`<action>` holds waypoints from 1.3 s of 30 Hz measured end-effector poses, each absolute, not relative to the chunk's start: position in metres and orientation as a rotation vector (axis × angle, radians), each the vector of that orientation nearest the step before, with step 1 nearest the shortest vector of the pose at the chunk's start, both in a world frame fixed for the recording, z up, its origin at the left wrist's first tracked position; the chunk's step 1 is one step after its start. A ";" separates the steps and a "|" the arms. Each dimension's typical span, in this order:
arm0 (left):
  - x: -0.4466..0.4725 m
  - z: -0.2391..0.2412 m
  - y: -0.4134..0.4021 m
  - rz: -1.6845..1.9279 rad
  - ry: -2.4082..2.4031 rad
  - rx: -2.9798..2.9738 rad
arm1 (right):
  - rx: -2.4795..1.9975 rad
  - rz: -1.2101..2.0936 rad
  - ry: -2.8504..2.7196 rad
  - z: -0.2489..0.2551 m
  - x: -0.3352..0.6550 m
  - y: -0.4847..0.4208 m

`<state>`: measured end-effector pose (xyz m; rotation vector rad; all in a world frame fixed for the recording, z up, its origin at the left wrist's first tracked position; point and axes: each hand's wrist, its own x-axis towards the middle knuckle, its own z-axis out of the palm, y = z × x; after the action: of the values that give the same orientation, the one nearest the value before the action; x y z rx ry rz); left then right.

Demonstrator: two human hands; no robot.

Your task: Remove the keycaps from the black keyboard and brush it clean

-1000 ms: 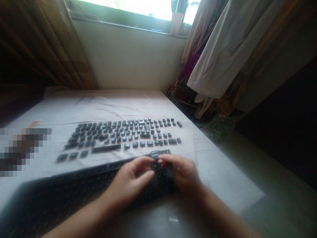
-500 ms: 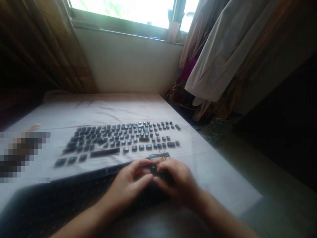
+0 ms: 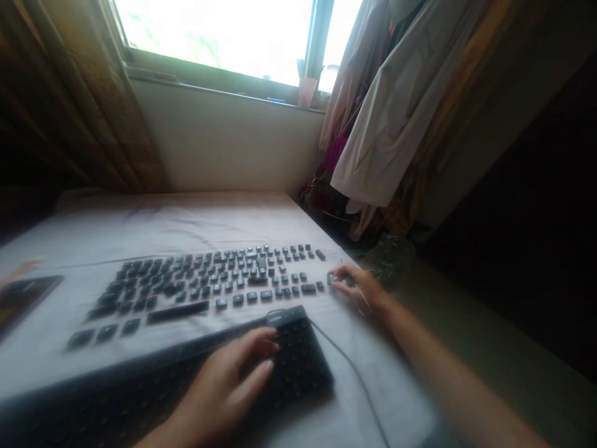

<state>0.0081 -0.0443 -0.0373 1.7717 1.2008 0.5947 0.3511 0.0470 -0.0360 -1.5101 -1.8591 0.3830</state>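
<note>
A black keyboard base [image 3: 303, 354], stripped of its keycaps, lies slantwise along the near side of the bed-like white surface. Over its right part rests my left hand [image 3: 228, 379], thumb and fingers apart with nothing visible between them. My right hand [image 3: 361, 287] is off to the right, pinching a small black keycap [image 3: 331, 278] at the surface, beside the end of the laid-out rows. Those rows of loose black keycaps [image 3: 228, 286] spread beyond the base in keyboard order. A long space bar [image 3: 177, 312] lies in the nearest row.
A thin cable [image 3: 359, 379] curves from the base toward the near edge. At far left lies a dark flat object [image 3: 32, 289], with what looks like another person's hand [image 3: 21, 272] by it. Clothes [image 3: 377, 137] hang past the right edge; a window ledge [image 3: 209, 90] is behind.
My right hand has left the keyboard base and moved out to the right with a keycap. My left hand stays over the base. The view has tilted up slightly and shifted.
</note>
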 end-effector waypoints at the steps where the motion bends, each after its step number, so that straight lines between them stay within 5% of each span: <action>1: 0.008 -0.038 -0.044 0.596 1.206 1.782 | -1.514 0.395 -1.872 -0.039 0.352 0.049; 24: 0.007 -0.040 -0.043 0.635 1.213 1.840 | -1.446 0.468 -2.040 -0.050 0.351 0.046; 39: 0.005 -0.043 -0.042 0.677 1.157 1.903 | -1.804 0.225 -2.205 -0.040 0.365 0.031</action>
<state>0.0050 -0.0417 -0.0432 1.9027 1.1568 0.6769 0.3651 0.0311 -0.0404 -1.8042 -2.2052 0.2255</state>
